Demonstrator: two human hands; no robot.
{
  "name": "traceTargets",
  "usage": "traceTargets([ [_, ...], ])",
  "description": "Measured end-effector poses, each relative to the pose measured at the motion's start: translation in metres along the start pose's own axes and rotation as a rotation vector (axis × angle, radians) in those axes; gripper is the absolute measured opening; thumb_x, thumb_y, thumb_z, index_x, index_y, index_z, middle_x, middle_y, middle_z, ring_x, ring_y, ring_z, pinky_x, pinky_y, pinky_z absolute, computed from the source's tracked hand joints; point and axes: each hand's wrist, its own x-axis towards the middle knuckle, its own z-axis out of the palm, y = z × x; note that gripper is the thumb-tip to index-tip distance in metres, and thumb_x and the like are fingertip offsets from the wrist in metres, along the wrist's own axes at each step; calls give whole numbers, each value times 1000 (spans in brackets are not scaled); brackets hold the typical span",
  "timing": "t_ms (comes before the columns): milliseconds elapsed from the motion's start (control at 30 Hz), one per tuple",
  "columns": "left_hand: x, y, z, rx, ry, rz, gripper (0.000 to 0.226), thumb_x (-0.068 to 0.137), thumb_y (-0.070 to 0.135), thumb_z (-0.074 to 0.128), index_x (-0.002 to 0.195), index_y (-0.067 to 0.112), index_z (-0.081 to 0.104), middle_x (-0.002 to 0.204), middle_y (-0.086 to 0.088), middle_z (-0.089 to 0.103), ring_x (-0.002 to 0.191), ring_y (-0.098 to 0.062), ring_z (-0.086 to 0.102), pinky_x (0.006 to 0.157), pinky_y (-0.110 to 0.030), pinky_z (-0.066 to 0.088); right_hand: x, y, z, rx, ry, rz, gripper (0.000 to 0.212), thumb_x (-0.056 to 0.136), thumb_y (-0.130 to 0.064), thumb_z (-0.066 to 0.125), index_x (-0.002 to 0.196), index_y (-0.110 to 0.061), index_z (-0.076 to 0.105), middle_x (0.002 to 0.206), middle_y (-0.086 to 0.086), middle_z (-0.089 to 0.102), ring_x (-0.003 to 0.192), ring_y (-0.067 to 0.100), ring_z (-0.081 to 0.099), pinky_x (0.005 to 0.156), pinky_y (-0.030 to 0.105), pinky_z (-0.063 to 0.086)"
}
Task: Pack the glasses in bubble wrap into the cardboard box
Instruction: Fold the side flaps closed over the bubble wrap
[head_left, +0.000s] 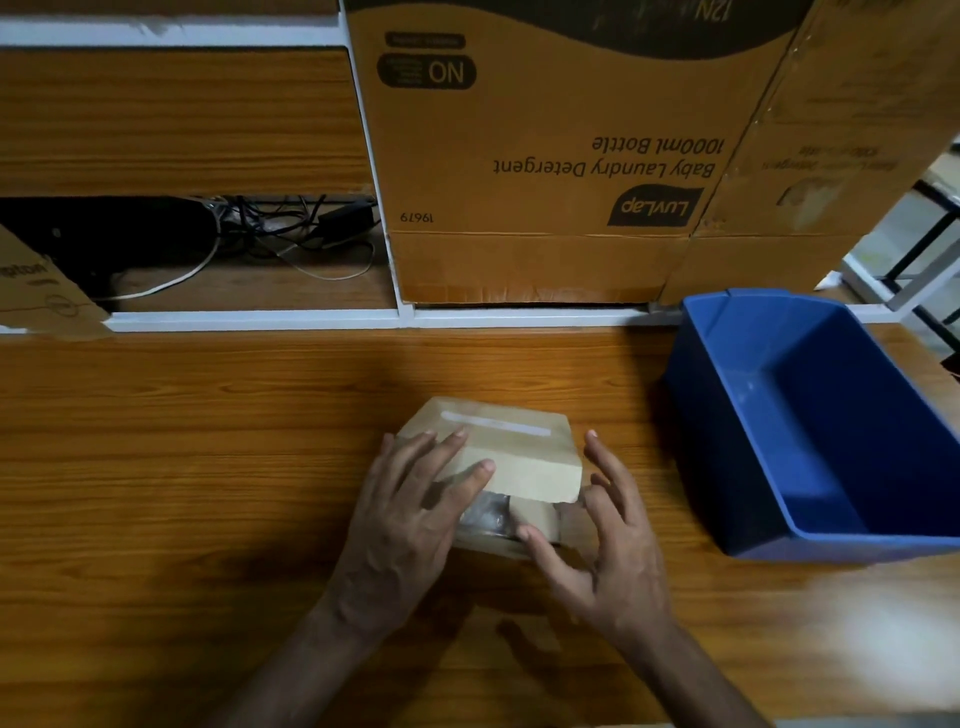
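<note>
One head-worn wide-angle view, looking forward and steeply down at the wooden table (208, 415), close over both hands; shelf unit (182, 119) and big carton (545, 156) straight ahead, edges bowed.

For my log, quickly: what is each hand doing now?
Left hand: open, fingers flat on the small cardboard box flap.
Right hand: open, fingertips touching the box's right side.

— Anything readable?
— The large carton (545, 156) carries upside-down print: "LuvLap", "Baby Laundry Detergent", "1000ml Bottle", "NO", "19679"; its side panel repeats it, blurred.
— And left?
— The cardboard scrap (36, 291) shows only "pton".
</note>
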Motion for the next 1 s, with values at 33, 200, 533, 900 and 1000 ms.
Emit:
traceTargets([
  [33,-3,0,0,-7,-1,-1,48,93,12,65,139,21,62,149,-11,53,137,-34,48,110,-60,41,-4,-2,-2,5,26,19,47,83,-55,75,99,-13,61,160,2,36,142,13,42,96,30,51],
  [200,-14,-2,6,-43,-16,-18,47,90,11,69,135,26,66,142,-6,59,127,-30,54,100,-46,50,-11,-18,-3,-3,49,112,43,91,-41,72,124,-21,52,158,-5,38,136,13,50,89,38,59],
  [533,-17,-5,18,-335,-89,-165,42,86,13,80,127,13,70,133,-4,62,127,-15,55,105,-29,51,-20,-5,17,-281,-155,169,45,98,-35,60,142,-38,51,158,-3,36,139,19,44,94,46,58],
  [900,-22,-11,26,-357,-59,-264,37,85,27,80,121,18,74,123,-1,61,118,-16,56,99,-25,50,-15,-5,18,-314,-189,235,55,94,-35,64,146,-40,47,161,-9,31,139,20,45,99,47,55],
  [1000,-22,-10,30,-370,-47,-270,36,86,26,80,120,17,75,120,0,61,116,-15,56,98,-24,51,-11,-3,17,-311,-187,240,54,94,-32,64,145,-40,49,161,-9,30,140,20,44,101,44,53],
])
